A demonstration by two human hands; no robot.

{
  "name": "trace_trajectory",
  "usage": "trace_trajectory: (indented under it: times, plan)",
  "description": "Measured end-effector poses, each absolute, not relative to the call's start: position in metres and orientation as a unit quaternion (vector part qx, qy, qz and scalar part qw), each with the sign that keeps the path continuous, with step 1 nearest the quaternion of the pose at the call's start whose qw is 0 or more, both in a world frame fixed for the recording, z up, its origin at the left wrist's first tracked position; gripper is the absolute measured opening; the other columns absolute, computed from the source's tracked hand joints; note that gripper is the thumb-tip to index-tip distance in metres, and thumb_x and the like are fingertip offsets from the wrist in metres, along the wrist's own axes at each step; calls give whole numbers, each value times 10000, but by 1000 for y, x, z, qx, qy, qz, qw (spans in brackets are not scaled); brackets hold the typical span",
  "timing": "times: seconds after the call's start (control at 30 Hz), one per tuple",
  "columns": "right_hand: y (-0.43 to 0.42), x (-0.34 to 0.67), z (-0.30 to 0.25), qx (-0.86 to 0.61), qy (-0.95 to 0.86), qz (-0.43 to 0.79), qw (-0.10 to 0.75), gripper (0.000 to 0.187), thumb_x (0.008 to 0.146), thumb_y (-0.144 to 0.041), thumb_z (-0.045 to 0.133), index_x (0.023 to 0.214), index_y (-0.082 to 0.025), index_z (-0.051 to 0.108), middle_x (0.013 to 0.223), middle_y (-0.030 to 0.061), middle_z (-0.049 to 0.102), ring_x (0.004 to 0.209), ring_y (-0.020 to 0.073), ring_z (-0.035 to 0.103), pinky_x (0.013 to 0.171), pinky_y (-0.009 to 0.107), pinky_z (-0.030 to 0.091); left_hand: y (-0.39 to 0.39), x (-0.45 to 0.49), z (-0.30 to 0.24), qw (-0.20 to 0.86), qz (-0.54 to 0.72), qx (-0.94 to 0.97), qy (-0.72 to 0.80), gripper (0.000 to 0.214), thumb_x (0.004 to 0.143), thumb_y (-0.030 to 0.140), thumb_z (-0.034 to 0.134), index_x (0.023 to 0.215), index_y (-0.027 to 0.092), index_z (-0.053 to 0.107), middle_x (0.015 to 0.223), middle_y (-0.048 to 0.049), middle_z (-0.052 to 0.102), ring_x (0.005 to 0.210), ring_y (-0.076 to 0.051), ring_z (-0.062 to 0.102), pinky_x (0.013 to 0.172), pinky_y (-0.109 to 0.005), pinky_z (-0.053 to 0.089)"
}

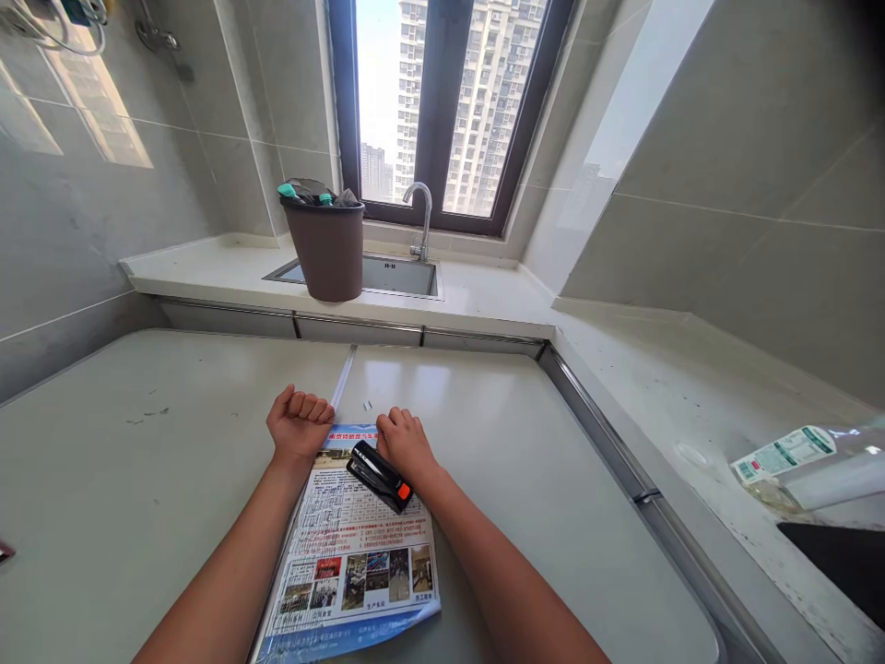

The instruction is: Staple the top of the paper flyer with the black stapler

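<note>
A printed flyer [352,544] lies on the pale table [138,480] in front of me. A black stapler with an orange end [380,476] rests on the flyer's upper part. My left hand [299,424] is curled at the flyer's top left corner, fingers folded under. My right hand [405,441] is curled at the top right corner, right beside the stapler. Both hands appear to pinch the flyer's top edge. Two tiny pale bits [367,404], perhaps staples, lie just beyond the flyer.
A brown bin [324,244] with rubbish stands on the counter by the steel sink [397,275] and tap [421,217] under the window. A clear bottle [802,461] lies on the right counter, with a black surface [840,563] below it.
</note>
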State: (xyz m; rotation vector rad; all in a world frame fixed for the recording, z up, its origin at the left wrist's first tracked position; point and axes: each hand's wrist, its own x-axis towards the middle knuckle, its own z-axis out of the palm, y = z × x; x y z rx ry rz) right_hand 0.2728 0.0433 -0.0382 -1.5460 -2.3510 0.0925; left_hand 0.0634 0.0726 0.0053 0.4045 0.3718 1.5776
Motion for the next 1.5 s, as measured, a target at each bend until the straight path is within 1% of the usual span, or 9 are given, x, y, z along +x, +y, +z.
trace_trajectory:
  times: [0.17, 0.3, 0.53, 0.7, 1.03, 1.17, 1.27, 1.37, 1.5]
  plan:
    - [40, 282, -32, -541, -795, 100, 257, 77, 985, -205, 562, 965, -213, 636, 1022, 55, 663, 981, 206, 576, 831, 297, 421, 72, 63, 5, 672, 701, 183, 157, 644, 940, 306, 599, 598, 194, 64, 527, 56, -2, 431, -108, 66, 433, -317, 195]
    - [52, 343, -22, -604, -709, 163, 325, 279, 993, -302, 526, 735, -205, 570, 750, 0, 628, 693, 142, 530, 671, 256, 352, 73, 62, 4, 670, 704, 182, 146, 636, 940, 291, 599, 606, 193, 66, 527, 53, 5, 434, -108, 81, 439, -319, 189]
    - [50, 530, -32, -744, -599, 38, 294, 303, 900, -318, 536, 615, -217, 511, 618, 5, 554, 621, 154, 453, 641, 287, 289, 75, 62, 2, 673, 705, 175, 138, 628, 941, 281, 599, 598, 193, 80, 514, 48, 28, 430, -110, 110, 438, -318, 202]
    - [39, 574, -42, -771, -545, 3, 328, 327, 900, -357, 525, 606, -214, 506, 609, 9, 532, 610, 153, 432, 634, 293, 290, 75, 63, 3, 667, 709, 175, 149, 625, 945, 281, 596, 597, 192, 83, 508, 49, 47, 425, -109, 129, 436, -312, 215]
    - [34, 513, -27, -798, -583, -42, 147, 245, 999, -203, 495, 831, -177, 672, 904, 116, 698, 757, 187, 579, 627, 291, 270, 76, 63, 1, 665, 707, 175, 164, 641, 923, 291, 629, 590, 195, 90, 496, 50, 71, 419, -109, 166, 435, -311, 223]
    - [12, 418, -4, -667, -698, 78, 248, 284, 1048, -265, 477, 801, -202, 602, 849, 60, 665, 785, 183, 596, 698, 275, 383, 76, 64, 2, 672, 700, 180, 161, 634, 932, 280, 613, 600, 194, 80, 494, 49, 72, 418, -110, 157, 433, -315, 223]
    - [-10, 340, 13, -494, -784, 206, 314, 232, 1063, -437, 517, 1012, -224, 594, 1017, 36, 683, 907, 178, 629, 785, 269, 462, 74, 65, 4, 673, 699, 178, 163, 638, 940, 277, 608, 605, 198, 71, 490, 51, 70, 413, -109, 160, 431, -313, 221]
    - [-23, 294, 17, -454, -828, 206, 259, 400, 923, -520, 722, 1160, -249, 546, 1168, 50, 673, 991, 221, 644, 779, 297, 469, 73, 66, 5, 673, 699, 182, 159, 636, 941, 271, 603, 599, 202, 70, 490, 54, 61, 413, -110, 157, 431, -310, 220]
    - [-27, 293, 6, -470, -835, 195, 209, 250, 936, -309, 664, 1134, -251, 524, 1125, 47, 711, 926, 228, 666, 710, 295, 407, 73, 67, 5, 686, 681, 193, 168, 628, 939, 261, 596, 597, 208, 72, 500, 55, 57, 412, -112, 167, 434, -315, 217]
